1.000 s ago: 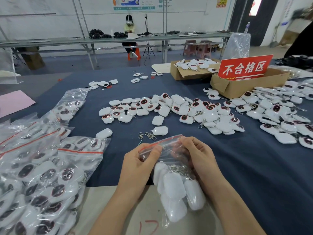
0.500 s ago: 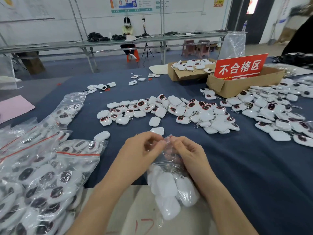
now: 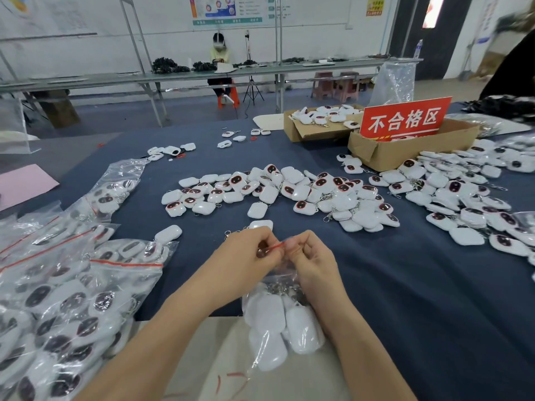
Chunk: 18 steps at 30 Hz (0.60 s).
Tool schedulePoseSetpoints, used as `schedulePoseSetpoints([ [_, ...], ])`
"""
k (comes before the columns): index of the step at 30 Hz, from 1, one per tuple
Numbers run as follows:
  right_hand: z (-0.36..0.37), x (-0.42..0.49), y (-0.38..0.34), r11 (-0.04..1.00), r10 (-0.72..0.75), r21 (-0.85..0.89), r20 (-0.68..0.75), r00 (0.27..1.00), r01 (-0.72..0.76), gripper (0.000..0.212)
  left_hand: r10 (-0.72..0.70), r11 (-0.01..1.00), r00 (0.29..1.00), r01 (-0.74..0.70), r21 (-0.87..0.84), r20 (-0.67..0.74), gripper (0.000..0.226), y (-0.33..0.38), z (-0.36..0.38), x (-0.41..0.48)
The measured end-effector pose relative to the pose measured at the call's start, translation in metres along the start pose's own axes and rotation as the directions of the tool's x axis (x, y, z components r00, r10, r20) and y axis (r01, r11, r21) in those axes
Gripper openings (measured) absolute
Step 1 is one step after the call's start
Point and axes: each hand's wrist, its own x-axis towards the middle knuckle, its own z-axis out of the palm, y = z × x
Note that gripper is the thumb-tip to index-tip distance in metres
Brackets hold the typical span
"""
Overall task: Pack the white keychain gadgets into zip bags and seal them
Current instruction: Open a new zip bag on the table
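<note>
A clear zip bag (image 3: pixel 282 322) with a red seal line hangs in front of me, holding several white keychain gadgets. My left hand (image 3: pixel 249 261) and my right hand (image 3: pixel 311 264) pinch the bag's red zip strip at the top, fingertips close together. Loose white gadgets (image 3: pixel 289 192) lie in a heap on the blue table cloth beyond my hands, and one gadget (image 3: pixel 260 224) sits just behind my left hand.
Filled, sealed bags (image 3: pixel 72 299) pile up at the left. More gadgets (image 3: pixel 463 204) spread at the right. Two cardboard boxes (image 3: pixel 405 151) with a red sign (image 3: pixel 405 118) stand at the back right. A person sits at a far bench.
My hands have drawn together along the zip strip, from its two ends to the middle. The bag's mouth has bunched up between my fingertips.
</note>
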Motion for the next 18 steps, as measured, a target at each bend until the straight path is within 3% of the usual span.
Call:
schedulePoseSetpoints([
  [4,0.001,-0.003,-0.007,0.999,0.021,0.025,0.035,0.999,-0.022,0.018,0.015,1.000,0.999,-0.015,0.003,-0.030,0.021,0.008,-0.004,-0.007],
  [8,-0.003,-0.009,-0.022,0.994,0.032,0.102,0.084,0.996,-0.040,0.031,0.059,0.998,0.995,-0.060,-0.009,-0.085,0.025,0.023,-0.013,-0.012],
  [13,0.005,-0.022,-0.037,0.995,-0.094,0.020,-0.043,0.995,0.095,0.021,0.074,0.997,0.991,-0.078,-0.031,-0.109,0.031,0.030,-0.021,-0.033],
  [18,0.017,-0.032,-0.055,0.987,-0.162,-0.001,-0.131,0.978,0.163,0.022,0.110,0.993,0.977,-0.117,-0.028,-0.184,0.019,0.025,-0.034,-0.064],
])
